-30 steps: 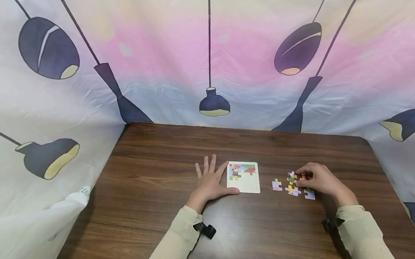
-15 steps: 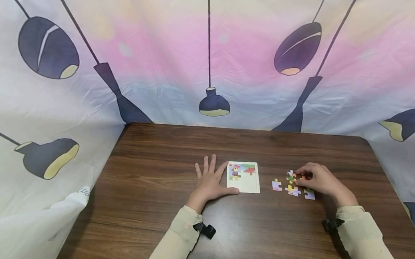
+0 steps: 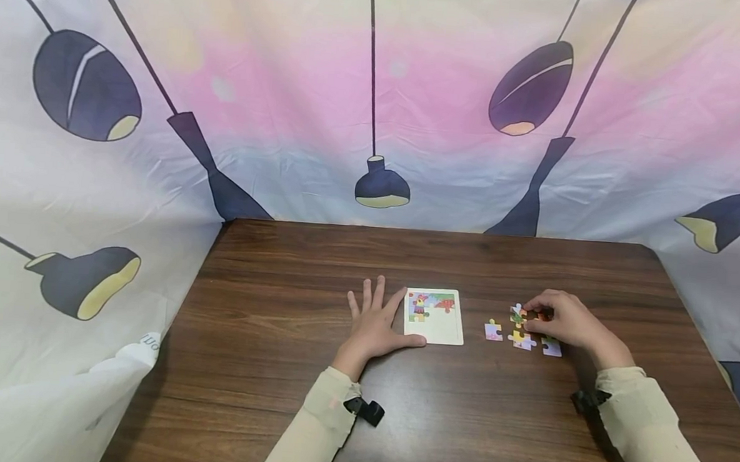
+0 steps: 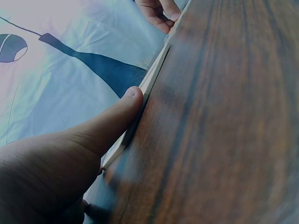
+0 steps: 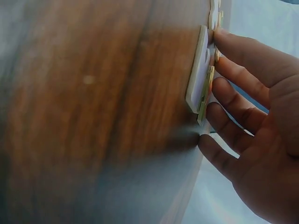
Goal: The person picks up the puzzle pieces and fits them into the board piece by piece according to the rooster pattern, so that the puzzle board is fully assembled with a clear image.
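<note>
My left hand (image 3: 372, 328) lies with its fingers spread at the left side of a square, cream-framed puzzle board (image 3: 443, 334). Its thumb rests on the board's near edge, also seen in the left wrist view, and its index finger touches the far left corner. Joined pieces with a colourful picture fill the board's upper left and top. My right hand (image 3: 573, 320) is over a cluster of loose jigsaw pieces, its thumb and index finger pinching a green-and-white puzzle piece (image 3: 517, 314). The hand partly hides the pieces beneath it.
Left of the cluster lies a lilac puzzle piece (image 3: 493, 330). A yellow-and-lilac piece (image 3: 522, 340) and another lilac piece (image 3: 551, 347) lie nearer me. The dark wooden table (image 3: 459, 423) ends at a printed curtain (image 3: 301, 112) behind and at the left.
My right hand has shifted slightly left, and the green-and-white puzzle piece has moved with it. My left hand and the board stay in place.
</note>
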The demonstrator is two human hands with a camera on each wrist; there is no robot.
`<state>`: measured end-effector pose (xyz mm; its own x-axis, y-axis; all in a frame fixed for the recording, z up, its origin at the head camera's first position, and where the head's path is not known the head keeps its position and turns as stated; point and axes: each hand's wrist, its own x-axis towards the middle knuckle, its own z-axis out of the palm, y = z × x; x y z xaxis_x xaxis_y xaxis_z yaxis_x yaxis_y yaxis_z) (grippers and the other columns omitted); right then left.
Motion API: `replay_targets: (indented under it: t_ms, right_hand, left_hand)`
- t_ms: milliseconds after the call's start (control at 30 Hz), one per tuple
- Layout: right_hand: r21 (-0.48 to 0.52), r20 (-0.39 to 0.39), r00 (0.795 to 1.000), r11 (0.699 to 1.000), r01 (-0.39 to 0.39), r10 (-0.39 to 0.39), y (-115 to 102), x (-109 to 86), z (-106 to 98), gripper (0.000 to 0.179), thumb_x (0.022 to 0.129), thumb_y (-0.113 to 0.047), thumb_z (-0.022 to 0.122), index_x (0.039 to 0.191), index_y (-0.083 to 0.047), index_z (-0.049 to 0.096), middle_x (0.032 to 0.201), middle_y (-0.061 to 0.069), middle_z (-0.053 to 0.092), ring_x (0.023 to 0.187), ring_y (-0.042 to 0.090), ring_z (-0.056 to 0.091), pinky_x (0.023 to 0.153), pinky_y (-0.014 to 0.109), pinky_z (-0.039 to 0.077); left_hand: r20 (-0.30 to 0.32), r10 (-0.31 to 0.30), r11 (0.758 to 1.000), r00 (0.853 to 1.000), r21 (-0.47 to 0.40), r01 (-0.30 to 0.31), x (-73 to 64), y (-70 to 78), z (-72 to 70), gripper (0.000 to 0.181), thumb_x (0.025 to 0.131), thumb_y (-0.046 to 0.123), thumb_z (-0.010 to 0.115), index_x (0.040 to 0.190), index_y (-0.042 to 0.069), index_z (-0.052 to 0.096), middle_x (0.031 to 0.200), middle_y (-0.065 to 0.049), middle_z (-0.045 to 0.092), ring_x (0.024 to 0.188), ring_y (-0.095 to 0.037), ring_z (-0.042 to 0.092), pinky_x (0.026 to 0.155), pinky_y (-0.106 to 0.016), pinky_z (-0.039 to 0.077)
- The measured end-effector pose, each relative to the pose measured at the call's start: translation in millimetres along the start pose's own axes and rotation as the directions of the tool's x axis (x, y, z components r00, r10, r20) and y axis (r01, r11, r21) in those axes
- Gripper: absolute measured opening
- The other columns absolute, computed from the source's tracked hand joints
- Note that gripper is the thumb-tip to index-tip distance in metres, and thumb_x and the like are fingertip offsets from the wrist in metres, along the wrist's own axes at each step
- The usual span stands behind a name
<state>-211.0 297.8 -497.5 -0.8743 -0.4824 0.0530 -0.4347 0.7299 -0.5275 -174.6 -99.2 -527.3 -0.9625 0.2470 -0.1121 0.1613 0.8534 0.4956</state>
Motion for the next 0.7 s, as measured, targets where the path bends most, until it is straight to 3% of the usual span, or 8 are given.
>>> replay_targets:
  t_ms: [367,700]
  right_hand:
    - [-0.023,-0.027,1.0,1.0,-0.01,0.009,-1.3,-0.1,1.7,0.019,0.089,-0.01,0.085,0.106,-0.003,0.078,0.094,0.0,0.067,0.079,0.011,0.058,0.067,0.033,0.05]
    - [0.013,-0.043,0.998,0.999,-0.042,0.042,-7.6,2.5,-0.6,0.022,0.09,-0.014,0.085,0.108,-0.004,0.078,0.1,0.004,0.069,0.087,0.017,0.063,0.072,0.036,0.054]
  left_hand:
    - [-0.001,0.001,1.0,1.0,-0.011,-0.001,-1.7,0.7,-1.5,0.112,0.077,0.074,0.08,0.168,0.026,0.034,0.177,-0.016,-0.001,0.16,-0.04,-0.017,0.12,-0.071,-0.014]
    - [-0.005,0.005,1.0,1.0,-0.015,-0.005,-1.3,-0.4,-0.6,0.113,0.077,0.075,0.08,0.168,0.026,0.033,0.177,-0.015,-0.002,0.16,-0.039,-0.018,0.12,-0.07,-0.016]
